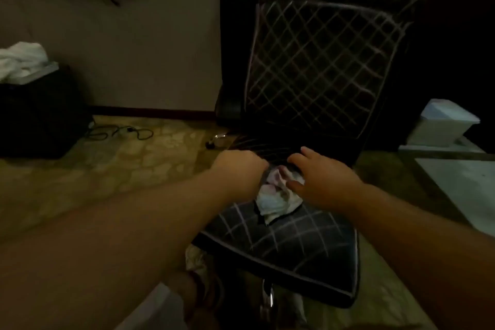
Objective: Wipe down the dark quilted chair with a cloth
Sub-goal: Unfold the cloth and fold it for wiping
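Dark quilted chair point(316, 67) straight ahead of both hands, pale diamond stitching on back and seat. Crumpled pale cloth point(276, 198) on seat, between hands, near seat-back crease. Left hand point(239, 169) curled, gripping cloth's left edge. Right hand point(324, 177) spread, fingers fairly straight, pressing on cloth's right side. Far left of left hand: black cable point(120, 132) on patterned floor point(139, 158), white bundle point(22, 61) atop dark box point(37, 115). Right of right hand: white bin point(444, 123).
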The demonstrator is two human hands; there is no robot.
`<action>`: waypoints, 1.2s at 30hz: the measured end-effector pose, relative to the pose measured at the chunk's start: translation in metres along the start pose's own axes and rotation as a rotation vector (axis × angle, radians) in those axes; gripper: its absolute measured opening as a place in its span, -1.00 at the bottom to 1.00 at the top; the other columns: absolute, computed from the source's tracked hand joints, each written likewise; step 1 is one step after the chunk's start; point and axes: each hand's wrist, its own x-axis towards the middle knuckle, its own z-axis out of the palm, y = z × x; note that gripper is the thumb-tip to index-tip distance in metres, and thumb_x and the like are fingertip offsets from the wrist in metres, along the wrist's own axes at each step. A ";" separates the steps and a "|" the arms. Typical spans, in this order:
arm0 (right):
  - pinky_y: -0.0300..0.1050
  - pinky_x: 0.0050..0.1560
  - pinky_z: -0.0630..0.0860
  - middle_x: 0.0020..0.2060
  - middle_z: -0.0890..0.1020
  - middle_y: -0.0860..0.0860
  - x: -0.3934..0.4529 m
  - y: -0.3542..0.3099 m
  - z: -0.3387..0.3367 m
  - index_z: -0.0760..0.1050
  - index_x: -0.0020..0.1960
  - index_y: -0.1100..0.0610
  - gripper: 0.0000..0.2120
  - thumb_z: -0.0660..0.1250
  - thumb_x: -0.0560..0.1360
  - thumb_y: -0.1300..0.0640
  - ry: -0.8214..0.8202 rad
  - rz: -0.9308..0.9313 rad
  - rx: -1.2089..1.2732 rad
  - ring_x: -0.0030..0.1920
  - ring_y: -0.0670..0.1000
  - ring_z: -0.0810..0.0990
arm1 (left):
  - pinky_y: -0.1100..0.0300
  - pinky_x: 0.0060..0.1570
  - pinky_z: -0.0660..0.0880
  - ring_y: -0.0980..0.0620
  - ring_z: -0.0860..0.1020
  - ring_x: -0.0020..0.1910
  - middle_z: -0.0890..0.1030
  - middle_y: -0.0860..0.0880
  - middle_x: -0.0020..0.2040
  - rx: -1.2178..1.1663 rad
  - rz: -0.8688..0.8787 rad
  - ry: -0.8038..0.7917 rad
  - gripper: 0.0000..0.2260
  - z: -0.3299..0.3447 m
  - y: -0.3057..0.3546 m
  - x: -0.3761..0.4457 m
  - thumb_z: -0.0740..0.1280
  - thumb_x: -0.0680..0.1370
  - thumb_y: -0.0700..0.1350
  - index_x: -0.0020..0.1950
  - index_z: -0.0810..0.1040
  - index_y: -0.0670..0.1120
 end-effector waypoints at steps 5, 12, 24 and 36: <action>0.01 0.17 0.52 0.42 0.40 0.05 0.043 0.004 0.076 0.27 0.50 -0.03 -0.50 0.27 0.60 -0.07 -0.263 -0.022 -0.012 0.27 0.12 0.49 | -0.05 0.10 0.56 -0.11 0.57 0.15 0.56 -0.06 0.23 -0.041 -0.065 -0.225 -0.75 0.077 0.001 0.046 0.32 0.63 -0.01 0.31 0.52 0.03; -0.09 -0.14 0.50 0.04 0.59 0.05 0.095 0.016 0.153 0.54 0.17 0.06 -0.77 0.29 0.57 -0.02 -0.287 -0.008 -0.026 -0.06 0.04 0.52 | -0.01 0.04 0.53 -0.13 0.59 0.14 0.60 -0.07 0.18 -0.205 -0.080 -0.232 -0.67 0.141 0.002 0.097 0.39 0.57 0.03 0.31 0.52 0.01; -0.17 -0.18 0.33 0.07 0.58 0.01 0.095 0.022 0.147 0.55 0.18 0.06 -0.79 0.25 0.58 0.12 0.039 -0.019 0.082 0.06 0.02 0.54 | 0.06 -0.06 0.54 -0.09 0.61 0.09 0.62 -0.01 0.11 -0.176 -0.052 0.043 -0.76 0.136 -0.003 0.099 0.29 0.62 0.07 0.27 0.54 0.09; -0.10 -0.22 0.56 -0.10 0.57 0.01 0.072 0.023 -0.084 0.42 0.10 0.06 -0.92 0.27 0.61 0.12 0.594 0.024 0.549 -0.18 -0.05 0.57 | 0.08 0.02 0.60 0.07 0.61 -0.05 0.63 0.03 0.03 -0.730 -0.033 0.803 -0.80 -0.095 0.006 0.089 0.34 0.58 -0.16 0.18 0.62 -0.01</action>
